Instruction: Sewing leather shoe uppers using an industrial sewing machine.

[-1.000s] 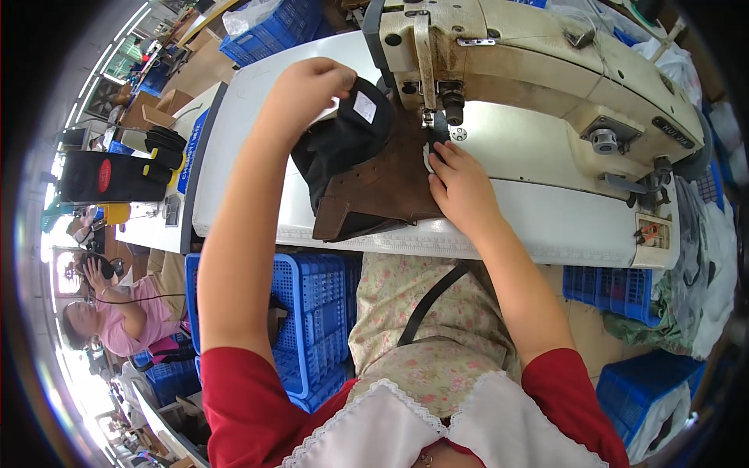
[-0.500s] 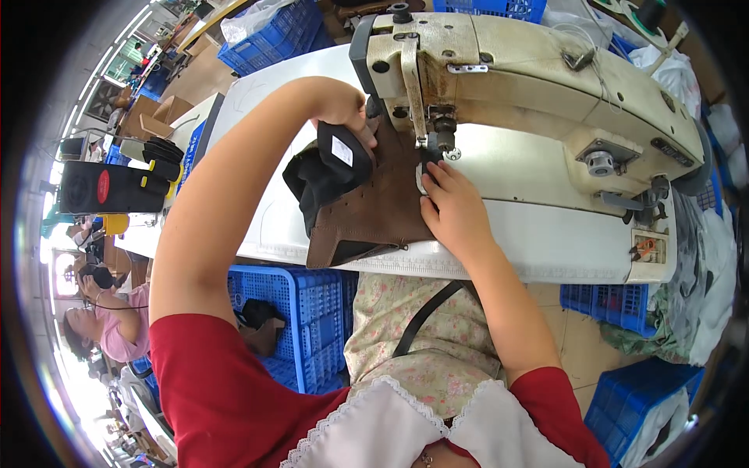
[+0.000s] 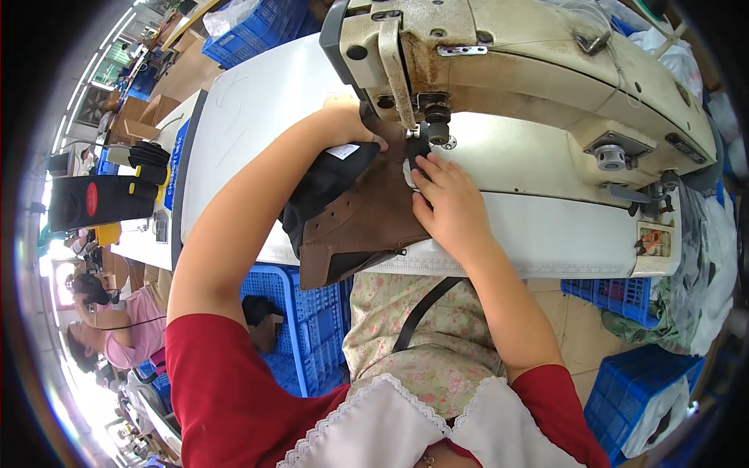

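Note:
A brown leather boot upper (image 3: 382, 204) lies under the needle area of a cream sewing machine (image 3: 538, 86). It has a row of punched holes, a short zip near its lower edge and a black lining (image 3: 331, 186) with a white label. My left hand (image 3: 347, 117) reaches around its far side and is closed on it, thumb on top, with most fingers hidden. Just right of the presser foot (image 3: 416, 134), my right hand (image 3: 452, 201) lies flat, fingers stretched out over a black strip (image 3: 417, 153) at the upper's edge.
The white machine table (image 3: 546, 234) has a ruler marking along its front edge. Below it stands a blue crate (image 3: 312, 327) with dark pieces inside; more blue crates (image 3: 636, 398) are at the right. A person in pink (image 3: 129, 335) sits at the far left.
The view has shifted slightly. My left hand and the upper have turned a little, and the black lining now lies more folded under my left wrist. My right hand keeps its place beside the presser foot.

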`<action>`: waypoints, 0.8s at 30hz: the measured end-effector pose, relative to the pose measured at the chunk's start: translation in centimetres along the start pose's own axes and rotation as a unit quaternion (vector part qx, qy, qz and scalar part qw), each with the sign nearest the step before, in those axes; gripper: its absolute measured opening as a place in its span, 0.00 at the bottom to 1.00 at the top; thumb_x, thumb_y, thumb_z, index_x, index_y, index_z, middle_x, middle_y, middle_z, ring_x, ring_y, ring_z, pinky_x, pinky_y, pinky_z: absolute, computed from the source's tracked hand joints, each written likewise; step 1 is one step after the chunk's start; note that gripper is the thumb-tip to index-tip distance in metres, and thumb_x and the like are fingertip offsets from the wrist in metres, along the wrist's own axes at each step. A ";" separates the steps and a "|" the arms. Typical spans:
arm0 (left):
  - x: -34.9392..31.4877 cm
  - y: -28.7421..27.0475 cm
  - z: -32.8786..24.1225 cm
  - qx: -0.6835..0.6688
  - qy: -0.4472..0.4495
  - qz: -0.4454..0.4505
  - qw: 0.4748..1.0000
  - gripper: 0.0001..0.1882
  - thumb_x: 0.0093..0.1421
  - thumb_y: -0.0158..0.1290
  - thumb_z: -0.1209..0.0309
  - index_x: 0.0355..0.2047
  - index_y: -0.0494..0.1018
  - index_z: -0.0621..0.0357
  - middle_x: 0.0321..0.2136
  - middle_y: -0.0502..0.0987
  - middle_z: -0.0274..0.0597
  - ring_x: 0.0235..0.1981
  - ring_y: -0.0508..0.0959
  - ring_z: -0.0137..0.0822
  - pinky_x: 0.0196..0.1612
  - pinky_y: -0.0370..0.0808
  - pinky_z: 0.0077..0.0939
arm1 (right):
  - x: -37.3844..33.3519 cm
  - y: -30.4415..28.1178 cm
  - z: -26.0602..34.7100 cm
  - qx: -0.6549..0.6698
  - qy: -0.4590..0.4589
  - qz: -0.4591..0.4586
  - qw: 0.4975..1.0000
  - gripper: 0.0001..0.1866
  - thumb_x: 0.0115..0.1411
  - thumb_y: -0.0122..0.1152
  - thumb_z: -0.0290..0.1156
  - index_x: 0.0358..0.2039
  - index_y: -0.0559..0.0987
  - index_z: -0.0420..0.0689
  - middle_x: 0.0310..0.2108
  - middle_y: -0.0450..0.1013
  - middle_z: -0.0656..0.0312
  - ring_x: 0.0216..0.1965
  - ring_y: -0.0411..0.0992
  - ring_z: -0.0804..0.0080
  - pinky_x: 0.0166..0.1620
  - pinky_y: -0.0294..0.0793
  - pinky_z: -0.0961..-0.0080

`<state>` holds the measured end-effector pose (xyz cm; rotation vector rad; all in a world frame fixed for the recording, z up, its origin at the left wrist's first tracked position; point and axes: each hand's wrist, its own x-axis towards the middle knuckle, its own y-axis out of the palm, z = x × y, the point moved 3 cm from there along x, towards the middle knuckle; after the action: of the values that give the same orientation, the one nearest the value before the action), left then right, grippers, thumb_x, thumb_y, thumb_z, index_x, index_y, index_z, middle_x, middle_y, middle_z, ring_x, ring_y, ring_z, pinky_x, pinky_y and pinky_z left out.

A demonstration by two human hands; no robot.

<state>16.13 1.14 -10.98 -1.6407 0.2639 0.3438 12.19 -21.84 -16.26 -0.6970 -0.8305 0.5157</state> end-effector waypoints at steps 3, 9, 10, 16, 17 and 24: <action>-0.3 1.2 0.9 -0.065 -0.033 -0.029 0.997 0.38 0.40 0.65 0.40 0.50 0.77 0.43 0.46 0.79 0.47 0.53 0.74 0.49 0.51 0.72 0.42 | -0.1 0.1 0.1 -0.008 0.001 0.009 1.000 0.17 0.55 0.58 0.31 0.44 0.80 0.39 0.52 0.74 0.55 0.59 0.67 0.61 0.62 0.63 0.60; -0.1 1.7 1.1 -0.123 -0.013 -0.045 0.991 0.38 0.42 0.64 0.40 0.53 0.75 0.40 0.50 0.76 0.46 0.58 0.67 0.52 0.60 0.62 0.47 | -0.1 0.0 0.1 -0.015 -0.003 0.008 1.000 0.17 0.54 0.58 0.31 0.44 0.80 0.39 0.52 0.73 0.54 0.59 0.67 0.60 0.62 0.63 0.59; -0.1 1.9 1.2 -0.092 -0.021 -0.045 0.994 0.38 0.44 0.63 0.40 0.55 0.74 0.39 0.51 0.74 0.47 0.60 0.64 0.52 0.60 0.60 0.49 | -0.1 0.0 0.2 -0.015 -0.002 0.010 1.000 0.17 0.54 0.58 0.31 0.44 0.80 0.39 0.52 0.73 0.54 0.59 0.67 0.60 0.62 0.63 0.59; 0.5 2.3 0.8 -0.148 -0.091 -0.033 0.984 0.32 0.47 0.62 0.41 0.49 0.78 0.41 0.47 0.78 0.44 0.54 0.73 0.46 0.54 0.69 0.43 | 0.0 0.0 0.0 -0.028 0.004 0.006 1.000 0.16 0.54 0.58 0.30 0.44 0.80 0.39 0.52 0.74 0.54 0.58 0.68 0.60 0.62 0.64 0.58; 0.5 2.4 0.4 -0.151 -0.091 -0.029 0.984 0.32 0.47 0.62 0.41 0.49 0.78 0.41 0.47 0.78 0.44 0.54 0.73 0.46 0.54 0.69 0.43 | 0.1 -0.2 -0.2 -0.030 0.007 0.000 1.000 0.16 0.54 0.58 0.29 0.43 0.80 0.39 0.51 0.74 0.54 0.58 0.68 0.59 0.61 0.64 0.59; 0.1 2.1 -0.2 -0.155 -0.109 -0.164 0.968 0.28 0.45 0.68 0.53 0.42 0.79 0.59 0.38 0.82 0.46 0.40 0.80 0.39 0.47 0.74 0.32 | 1.0 -0.9 -1.4 -0.016 -0.002 0.021 1.000 0.14 0.56 0.58 0.26 0.43 0.81 0.39 0.50 0.74 0.54 0.56 0.69 0.58 0.60 0.67 0.62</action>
<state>15.45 0.71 -12.98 -1.8997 -0.2387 0.3191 14.01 -22.23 -15.77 -0.7447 -0.8301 0.5430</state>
